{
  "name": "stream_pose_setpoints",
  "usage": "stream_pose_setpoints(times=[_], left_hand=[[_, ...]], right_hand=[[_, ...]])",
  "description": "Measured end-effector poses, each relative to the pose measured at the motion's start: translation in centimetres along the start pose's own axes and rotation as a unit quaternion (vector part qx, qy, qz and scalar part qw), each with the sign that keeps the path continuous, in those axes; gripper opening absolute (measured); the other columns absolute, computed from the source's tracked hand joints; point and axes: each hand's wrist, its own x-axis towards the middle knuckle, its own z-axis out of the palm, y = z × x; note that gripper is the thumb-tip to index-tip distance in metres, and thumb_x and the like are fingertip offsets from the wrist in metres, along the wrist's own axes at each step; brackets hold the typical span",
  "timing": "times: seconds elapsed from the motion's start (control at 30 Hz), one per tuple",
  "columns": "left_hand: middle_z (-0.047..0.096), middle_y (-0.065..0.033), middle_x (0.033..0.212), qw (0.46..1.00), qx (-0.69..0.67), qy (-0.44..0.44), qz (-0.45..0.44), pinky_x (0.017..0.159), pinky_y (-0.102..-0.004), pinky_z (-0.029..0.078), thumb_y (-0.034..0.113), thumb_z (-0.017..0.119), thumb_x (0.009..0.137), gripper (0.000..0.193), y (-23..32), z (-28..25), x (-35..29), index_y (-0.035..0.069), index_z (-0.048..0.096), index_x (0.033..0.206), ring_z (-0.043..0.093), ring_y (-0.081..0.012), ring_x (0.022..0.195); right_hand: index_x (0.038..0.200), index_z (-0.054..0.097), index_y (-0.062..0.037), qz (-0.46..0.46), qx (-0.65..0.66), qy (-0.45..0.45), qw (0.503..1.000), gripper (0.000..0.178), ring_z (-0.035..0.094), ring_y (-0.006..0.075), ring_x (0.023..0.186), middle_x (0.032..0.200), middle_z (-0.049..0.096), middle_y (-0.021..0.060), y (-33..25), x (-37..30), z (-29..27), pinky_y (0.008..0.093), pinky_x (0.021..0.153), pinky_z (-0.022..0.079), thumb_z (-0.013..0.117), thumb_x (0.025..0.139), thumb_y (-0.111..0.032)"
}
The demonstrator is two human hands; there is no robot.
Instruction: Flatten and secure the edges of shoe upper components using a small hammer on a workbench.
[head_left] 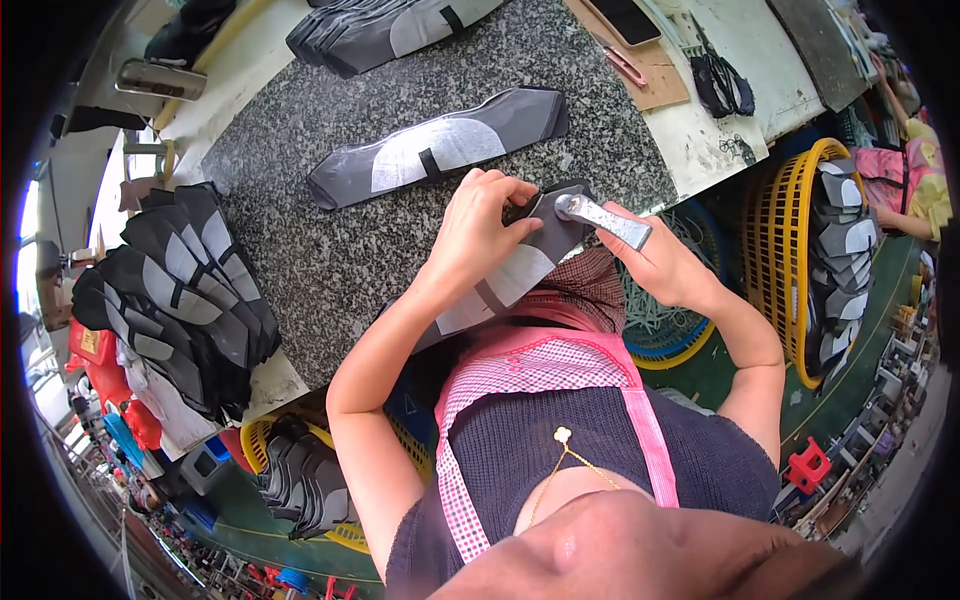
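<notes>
At the near edge of the stone-topped bench, my left hand (pixel 478 222) pinches the end of a flat grey-and-black shoe upper (pixel 525 268). The piece hangs over the edge toward my lap and has a pale patch with a dark tab. My right hand (pixel 665 262) is closed round a hammer (pixel 603 217); its handle is hidden in the fist. The round face of its metal head rests on or just above the upper's end, right of my left fingers. Beyond my hands lies another shoe upper (pixel 440 148), flat on the speckled stone (pixel 300 235).
More uppers are stacked at the far edge (pixel 390 35) and heaped at left (pixel 180 290). A phone (pixel 628 18), a pink cutter (pixel 625 66) and black scissors (pixel 718 82) lie far right. Yellow baskets (pixel 765 265) of pieces stand right and below left. A person's arm (pixel 905 222) shows at far right.
</notes>
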Motion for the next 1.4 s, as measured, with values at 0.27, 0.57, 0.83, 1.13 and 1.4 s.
stream_pose_setpoints(times=[0.27, 0.57, 0.83, 1.13, 1.4], left_hand=[[0.064, -0.0018, 0.086, 0.965, 0.158, 0.078, 0.195, 0.073, -0.0363, 0.045, 0.009, 0.075, 0.078, 0.013, -1.1, 0.3, 0.4, 0.006, 0.076, 0.091, 0.057, -0.0218, 0.085], [0.058, 0.0009, 0.093, 0.906, 0.322, 0.055, 0.268, 0.074, -0.033, 0.042, 0.015, 0.065, 0.073, 0.029, -1.1, 0.3, -0.4, 0.007, 0.071, 0.1, 0.055, -0.0172, 0.091], [0.065, 0.0016, 0.081, 0.982, 0.109, 0.119, 0.094, 0.075, -0.0362, 0.045, 0.019, 0.081, 0.074, 0.011, -1.5, 0.6, -1.4, 0.01, 0.077, 0.079, 0.056, -0.0206, 0.086], [0.061, -0.0085, 0.09, 0.968, 0.154, 0.085, 0.18, 0.076, -0.0372, 0.048, 0.003, 0.069, 0.076, 0.024, -0.5, 1.3, -2.6, -0.001, 0.071, 0.099, 0.058, -0.0252, 0.088], [0.057, -0.0092, 0.091, 0.949, 0.236, 0.072, 0.196, 0.079, -0.0352, 0.046, 0.008, 0.066, 0.076, 0.029, -0.3, 1.4, -2.8, -0.003, 0.069, 0.103, 0.054, -0.0249, 0.092]], right_hand=[[0.1, 0.052, -0.0007, 0.009, -0.042, 0.028, 0.999, 0.019, 0.058, 0.0477, 0.073, 0.07, 0.056, 0.0236, -1.2, 1.5, -2.0, 0.0434, 0.059, 0.044, 0.051, 0.101, -0.02], [0.116, 0.056, 0.0014, 0.011, -0.072, -0.002, 0.997, 0.024, 0.056, 0.0365, 0.058, 0.066, 0.056, 0.0209, -1.3, 2.8, -2.2, 0.0389, 0.058, 0.044, 0.055, 0.099, -0.016], [0.105, 0.051, -0.0016, 0.051, -0.084, -0.038, 0.994, 0.021, 0.061, 0.0494, 0.078, 0.075, 0.061, 0.027, -1.0, 2.2, -0.7, 0.0539, 0.062, 0.046, 0.05, 0.099, -0.022], [0.106, 0.054, 0.0, -0.018, -0.089, -0.042, 0.995, 0.015, 0.063, 0.0469, 0.075, 0.075, 0.061, 0.0242, -0.4, 2.6, -0.8, 0.0439, 0.061, 0.049, 0.055, 0.094, -0.009], [0.122, 0.059, 0.0095, -0.057, -0.109, -0.044, 0.991, 0.03, 0.06, 0.019, 0.061, 0.071, 0.062, 0.0143, 0.2, 3.3, -0.9, 0.0345, 0.057, 0.047, 0.057, 0.101, -0.012]])
